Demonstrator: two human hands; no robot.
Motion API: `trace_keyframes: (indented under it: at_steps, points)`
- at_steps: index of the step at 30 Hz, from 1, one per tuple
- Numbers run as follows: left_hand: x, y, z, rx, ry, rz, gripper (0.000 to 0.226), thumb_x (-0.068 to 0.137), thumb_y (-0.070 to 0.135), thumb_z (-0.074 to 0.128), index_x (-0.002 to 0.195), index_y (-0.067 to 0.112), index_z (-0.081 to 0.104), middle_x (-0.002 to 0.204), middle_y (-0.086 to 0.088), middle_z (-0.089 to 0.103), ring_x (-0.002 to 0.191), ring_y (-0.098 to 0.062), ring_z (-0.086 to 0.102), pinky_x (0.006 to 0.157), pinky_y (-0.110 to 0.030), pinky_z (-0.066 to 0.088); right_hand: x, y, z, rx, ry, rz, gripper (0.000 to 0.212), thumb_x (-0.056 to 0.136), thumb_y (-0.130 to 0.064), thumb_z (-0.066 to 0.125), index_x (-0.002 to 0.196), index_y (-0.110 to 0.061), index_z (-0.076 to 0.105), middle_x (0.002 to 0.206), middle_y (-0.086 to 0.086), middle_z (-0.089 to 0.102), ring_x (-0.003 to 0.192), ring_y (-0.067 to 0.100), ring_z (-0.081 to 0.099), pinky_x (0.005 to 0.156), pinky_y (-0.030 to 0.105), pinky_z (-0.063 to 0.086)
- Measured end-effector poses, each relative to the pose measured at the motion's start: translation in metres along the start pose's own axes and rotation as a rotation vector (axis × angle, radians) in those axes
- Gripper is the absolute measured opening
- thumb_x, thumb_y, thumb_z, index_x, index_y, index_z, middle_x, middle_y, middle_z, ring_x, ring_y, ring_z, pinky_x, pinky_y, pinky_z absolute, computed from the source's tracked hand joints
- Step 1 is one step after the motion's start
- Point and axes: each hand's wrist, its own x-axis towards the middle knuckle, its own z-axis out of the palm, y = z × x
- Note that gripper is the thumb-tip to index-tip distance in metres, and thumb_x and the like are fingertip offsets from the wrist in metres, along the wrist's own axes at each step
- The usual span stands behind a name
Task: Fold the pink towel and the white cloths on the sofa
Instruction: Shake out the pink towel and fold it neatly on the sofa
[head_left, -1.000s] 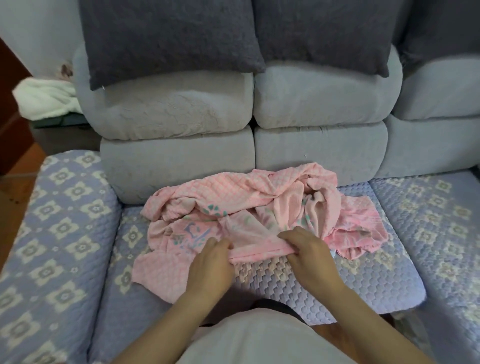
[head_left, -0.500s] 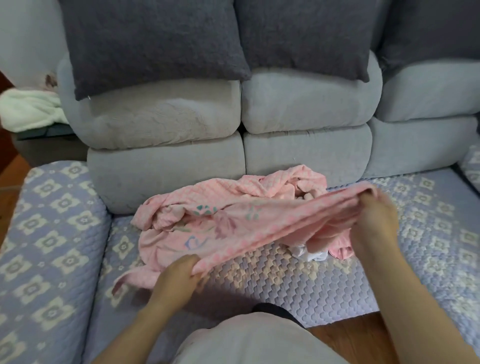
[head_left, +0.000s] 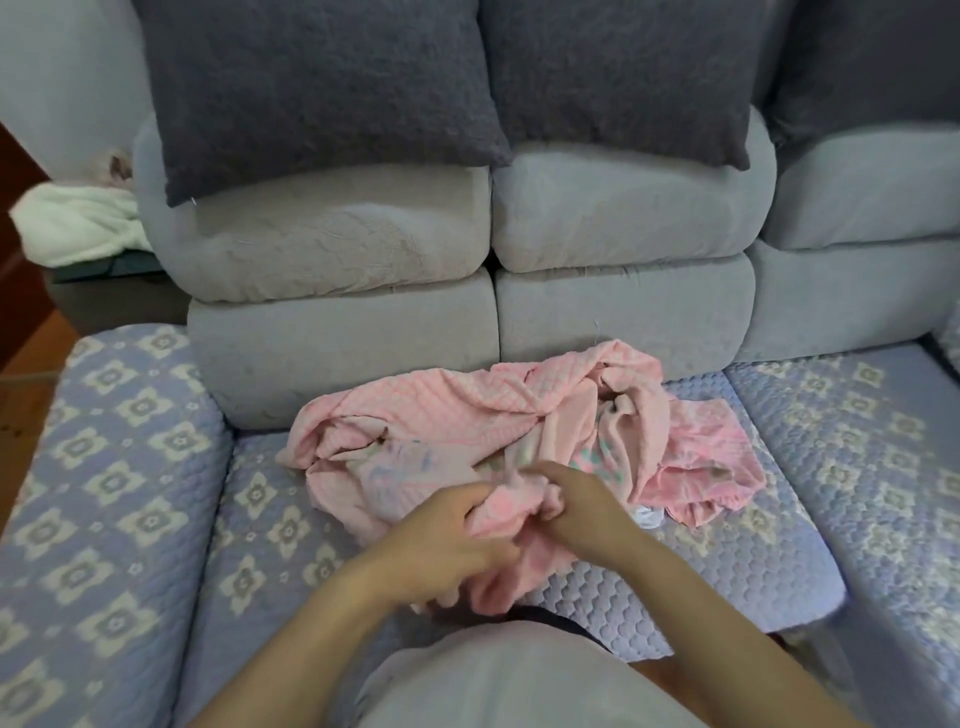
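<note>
Head view: two hands (head_left: 447, 540) (head_left: 582, 506), one pink towel (head_left: 467, 405).

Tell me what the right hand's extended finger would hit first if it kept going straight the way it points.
The right hand points its finger up-left, low over the pile, so it would probably meet the bunched pink towel right ahead; depth is unclear.

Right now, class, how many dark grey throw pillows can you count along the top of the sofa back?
3: the left pillow and the middle pillow lean on the sofa back; the right pillow is cut off by the frame edge. More may lie out of view.
</note>
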Motion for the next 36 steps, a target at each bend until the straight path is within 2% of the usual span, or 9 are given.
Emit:
trace_keyframes:
  at_steps: [4,12,15,19,22,26,28,33,36]
  points:
    - [0.018,-0.073,0.008,0.616,0.080,-0.201,0.018,0.078,0.039,0.062,0.094,0.033,0.057,0.096,0.006,0.068,0.092,-0.021,0.067,0.072,-0.029,0.051,-0.009,0.007,-0.016,-0.110,0.122,0.017,0.024,0.073,-0.021,0.047,0.078,-0.021,0.070,0.078,-0.003,0.067,0.075,0.020,0.060,0.068,0.044,0.051]
    - [0.010,-0.123,-0.013,0.178,0.697,-0.229,0.010,0.085,0.013,0.067,0.082,0.021,0.060,0.090,-0.001,0.062,0.083,-0.025,0.062,0.068,-0.037,0.049,-0.016,-0.025,-0.061,0.163,0.600,0.035,0.031,0.089,0.001,0.057,0.102,-0.021,0.074,0.100,-0.008,0.061,0.093,0.011,0.056,0.086,0.032,0.051]
    - [-0.003,-0.108,-0.029,-0.257,0.667,-0.072,0.020,0.090,0.003,0.066,0.085,0.022,0.059,0.084,-0.003,0.068,0.079,-0.020,0.062,0.068,-0.036,0.048,-0.017,-0.019,-0.084,0.218,0.702,0.058,0.039,0.090,0.003,0.051,0.113,-0.020,0.072,0.106,-0.007,0.064,0.098,0.012,0.059,0.081,0.017,0.046]
    - [-0.011,-0.100,-0.029,0.145,0.392,-0.045,0.037,0.081,0.046,0.076,0.111,0.036,0.056,0.101,0.014,0.068,0.092,-0.014,0.066,0.072,-0.031,0.049,-0.010,0.011,-0.069,0.253,0.680,0.200,0.036,0.097,-0.001,0.042,0.115,-0.018,0.068,0.096,-0.001,0.067,0.085,0.017,0.061,0.064,0.018,0.043]
    - [-0.006,-0.146,-0.029,0.823,0.119,-0.200,0.050,0.084,0.055,0.059,0.130,0.037,0.052,0.123,0.004,0.066,0.109,-0.022,0.064,0.086,-0.035,0.052,-0.023,0.056,-0.040,-0.054,0.383,0.212,0.018,0.099,-0.017,0.049,0.102,-0.017,0.066,0.073,-0.006,0.064,0.069,0.017,0.066,0.059,0.030,0.054]
    - [-0.022,-0.221,-0.021,0.978,0.146,-0.281,0.018,0.089,0.025,0.057,0.102,0.029,0.069,0.110,0.000,0.069,0.101,-0.023,0.068,0.082,-0.034,0.053,-0.060,0.097,0.011,-0.310,-0.554,0.313,0.027,0.074,-0.052,0.074,0.086,-0.034,0.057,0.089,-0.008,0.071,0.079,0.010,0.068,0.073,0.026,0.056]
    - [-0.032,-0.248,0.001,0.923,-0.034,-0.257,0.025,0.088,0.026,0.062,0.111,0.029,0.070,0.117,0.000,0.068,0.110,-0.021,0.065,0.097,-0.035,0.049,-0.076,0.111,0.036,-0.444,-0.786,0.355,0.042,0.066,-0.043,0.077,0.102,-0.029,0.059,0.095,-0.005,0.070,0.082,0.014,0.066,0.069,0.027,0.055]
    - [-0.044,-0.304,0.057,0.708,-0.209,-0.263,0.050,0.078,0.082,0.052,0.099,0.037,0.062,0.107,0.011,0.067,0.106,-0.015,0.064,0.090,-0.025,0.048,-0.086,0.115,0.041,-0.785,-0.798,0.385,0.034,0.083,-0.043,0.074,0.096,-0.015,0.061,0.087,0.001,0.062,0.090,0.023,0.062,0.082,0.032,0.054]
    - [-0.037,-0.227,0.048,0.771,-0.140,-0.278,0.061,0.069,0.085,0.053,0.094,0.029,0.054,0.094,0.007,0.064,0.098,-0.024,0.064,0.075,-0.031,0.045,-0.073,0.109,0.015,-0.795,-0.637,0.433,0.044,0.085,-0.055,0.069,0.106,-0.017,0.062,0.101,0.001,0.065,0.099,0.026,0.063,0.085,0.037,0.050]
